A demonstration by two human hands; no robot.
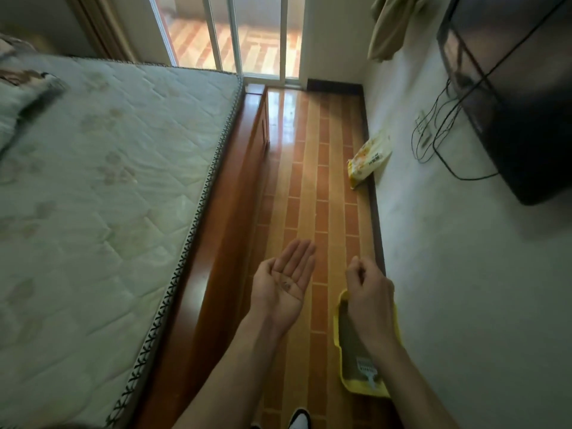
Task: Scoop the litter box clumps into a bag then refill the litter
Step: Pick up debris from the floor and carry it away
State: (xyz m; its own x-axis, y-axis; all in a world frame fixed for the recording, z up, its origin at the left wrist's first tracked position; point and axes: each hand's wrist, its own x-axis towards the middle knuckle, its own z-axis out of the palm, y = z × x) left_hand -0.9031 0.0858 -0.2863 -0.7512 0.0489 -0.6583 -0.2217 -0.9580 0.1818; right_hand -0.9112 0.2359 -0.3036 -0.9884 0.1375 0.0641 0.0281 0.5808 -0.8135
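The mattress (102,181) filled the whole left side, bare and quilted on its wooden bed frame (216,258), and between it and the wall ran a narrow strip of tiled floor (306,187) where the work was plainly set to happen. High on the right a dark television (510,97) hung off the wall with cables trailing down. Down by the skirting sat the yellow litter box (342,345), tight against the wall and partly behind the right arm, its grey litter in view and a white scoop (370,371) lying inside at the near end. Further up the floor, well apart from the box, a yellow and white bag (368,159) leaned against the wall; whether that was fresh litter or the clump bag could not be told. The left hand (283,283) was held out palm up, fingers spread flat, carrying only a few small dark bits, possibly litter grains. The right hand (368,292) hovered above the box's far end with fingers curled in close; whether it pinched anything could not be told. With the scoop resting in the box and no bag at hand, scooping looked barely under way, and the refill was all still to come.
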